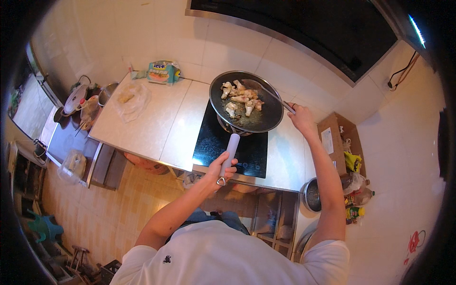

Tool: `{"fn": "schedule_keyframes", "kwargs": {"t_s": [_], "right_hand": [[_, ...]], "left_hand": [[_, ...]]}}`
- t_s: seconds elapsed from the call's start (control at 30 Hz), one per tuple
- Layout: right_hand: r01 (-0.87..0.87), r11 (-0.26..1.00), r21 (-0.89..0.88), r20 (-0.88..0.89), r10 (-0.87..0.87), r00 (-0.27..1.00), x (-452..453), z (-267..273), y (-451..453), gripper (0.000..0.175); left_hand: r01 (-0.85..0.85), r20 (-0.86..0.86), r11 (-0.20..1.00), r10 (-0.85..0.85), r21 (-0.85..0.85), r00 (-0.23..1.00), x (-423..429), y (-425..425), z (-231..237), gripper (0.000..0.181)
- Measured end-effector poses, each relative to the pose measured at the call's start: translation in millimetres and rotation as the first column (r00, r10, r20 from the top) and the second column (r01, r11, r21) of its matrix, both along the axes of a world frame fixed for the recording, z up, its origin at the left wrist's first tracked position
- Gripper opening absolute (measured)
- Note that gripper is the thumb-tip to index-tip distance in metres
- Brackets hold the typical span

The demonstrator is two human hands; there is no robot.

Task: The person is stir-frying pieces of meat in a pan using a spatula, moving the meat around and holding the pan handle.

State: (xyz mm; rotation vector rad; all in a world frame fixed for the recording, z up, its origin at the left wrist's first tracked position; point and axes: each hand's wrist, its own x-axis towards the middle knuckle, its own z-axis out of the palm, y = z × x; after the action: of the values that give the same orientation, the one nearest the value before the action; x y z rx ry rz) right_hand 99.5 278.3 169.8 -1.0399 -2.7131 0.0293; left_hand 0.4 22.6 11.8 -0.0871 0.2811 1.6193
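My left hand is closed round the light purple handle of a dark frying pan. The pan is over the black glass cooktop; whether it is lifted or resting, I cannot tell. Several browned chicken pieces lie in it, with some oil or liquid at the near side. In my right hand is the metal handle of a spatula, which reaches into the pan from the right. The spatula's head is at the pan's far side, beyond the chicken.
A plastic bag and a teal food packet lie on the counter's left part. A cardboard box, bottles and a metal bowl stand to the right. The range hood overhangs the back.
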Motion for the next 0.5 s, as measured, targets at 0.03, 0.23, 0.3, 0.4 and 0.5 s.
{"fn": "schedule_keyframes", "kwargs": {"t_s": [0.03, 0.23, 0.3, 0.4, 0.5], "right_hand": [[0.008, 0.999, -0.050, 0.003, -0.008, 1.000, 0, -5, 2, 0.031], [-0.154, 0.986, 0.061, 0.084, 0.148, 0.985, 9, -19, 14, 0.034], [-0.136, 0.990, 0.044, 0.182, 0.126, 0.975, 10, 0, -10, 0.033], [-0.184, 0.979, 0.087, 0.259, 0.156, 0.953, 29, 10, -25, 0.033], [-0.245, 0.957, 0.156, 0.281, 0.195, 0.940, 47, 30, -29, 0.032]], "left_hand": [[0.001, -0.011, 1.000, -0.001, 0.004, 1.000, 0, 0, 1, 0.030], [0.054, 0.099, 0.998, -0.055, 0.007, 0.994, -3, 3, -8, 0.022], [0.059, 0.113, 0.998, -0.058, -0.004, 0.992, -3, 0, -9, 0.023], [0.029, 0.082, 1.000, -0.029, 0.000, 0.996, -4, 1, -8, 0.023], [0.045, 0.068, 0.999, -0.045, 0.000, 0.997, -5, 2, -10, 0.024]]}}
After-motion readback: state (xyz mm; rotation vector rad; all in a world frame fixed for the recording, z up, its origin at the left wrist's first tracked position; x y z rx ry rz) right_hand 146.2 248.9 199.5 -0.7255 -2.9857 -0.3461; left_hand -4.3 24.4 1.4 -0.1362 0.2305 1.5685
